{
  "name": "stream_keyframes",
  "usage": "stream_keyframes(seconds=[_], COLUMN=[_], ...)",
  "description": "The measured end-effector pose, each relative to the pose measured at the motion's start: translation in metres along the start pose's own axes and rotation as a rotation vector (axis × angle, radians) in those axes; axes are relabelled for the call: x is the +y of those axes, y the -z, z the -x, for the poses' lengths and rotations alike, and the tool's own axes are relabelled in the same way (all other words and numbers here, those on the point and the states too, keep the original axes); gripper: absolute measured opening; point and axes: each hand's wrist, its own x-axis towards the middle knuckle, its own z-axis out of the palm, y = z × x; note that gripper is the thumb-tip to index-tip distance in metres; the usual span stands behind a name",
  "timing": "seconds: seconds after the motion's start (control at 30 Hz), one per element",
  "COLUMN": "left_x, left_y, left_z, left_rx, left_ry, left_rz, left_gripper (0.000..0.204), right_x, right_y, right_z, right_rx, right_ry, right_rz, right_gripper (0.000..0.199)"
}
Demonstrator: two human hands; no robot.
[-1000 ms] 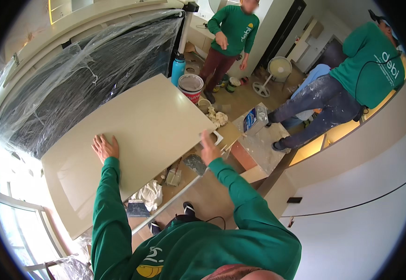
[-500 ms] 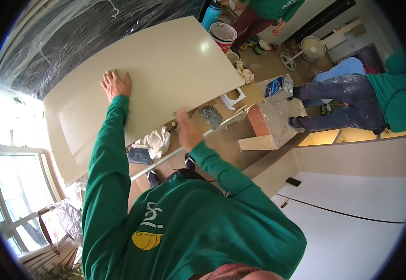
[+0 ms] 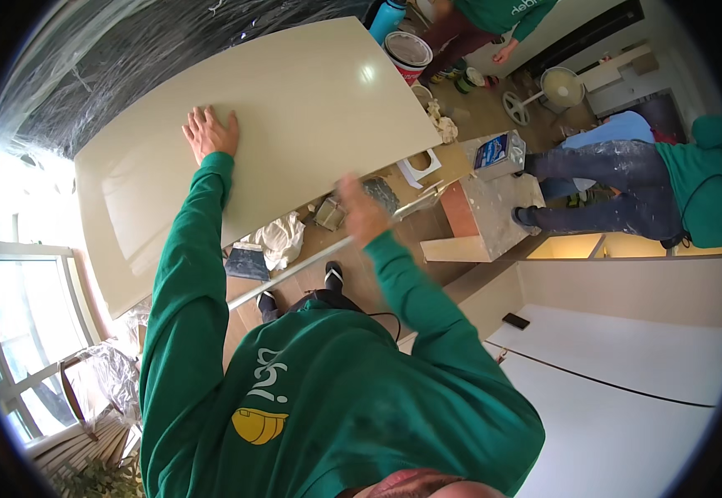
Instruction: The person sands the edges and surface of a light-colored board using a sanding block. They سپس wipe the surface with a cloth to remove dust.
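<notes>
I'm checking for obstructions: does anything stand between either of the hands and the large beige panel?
Nothing visible does. The left hand rests on the panel; the blurred right hand is by its near edge, though whether it touches is unclear.

Right hand (image 3: 364, 217) is off the board's (image 3: 294, 108) 3 o'clock corner, now a blur at its 4 o'clock edge. Versus half a second back, it's slightly nearer 3 again. White piece with round hole (image 3: 435, 160) now shows clear of that hand. View tips down: board shifts toward 12, far co-worker's (image 3: 489, 18) head is cut off at 1, leaves (image 3: 99, 480) appear between 7 and 8.
</notes>
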Motion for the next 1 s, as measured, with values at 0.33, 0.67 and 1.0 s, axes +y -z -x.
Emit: stream_keyframes(seconds=[0.33,0.67,1.0], left_x=[-0.003,-0.002,0.002], left_y=[0.0,0.005,0.006], left_z=[0.002,0.0,0.0], left_rx=[0.005,-0.024,-0.039], left_ry=[0.013,0.007,0.03], left_rz=[-0.011,-0.038,-0.077], left_gripper=[0.068,0.069,0.068], right_x=[-0.028,0.199,0.222], right_y=[0.027,0.142,0.123], right_z=[-0.011,-0.029,0.021], right_rx=[-0.074,-0.185,0.624], right_ry=[-0.062,-0.85,-0.824], right_rz=[-0.002,0.233,-0.795], right_gripper=[0.084,0.077,0.052])
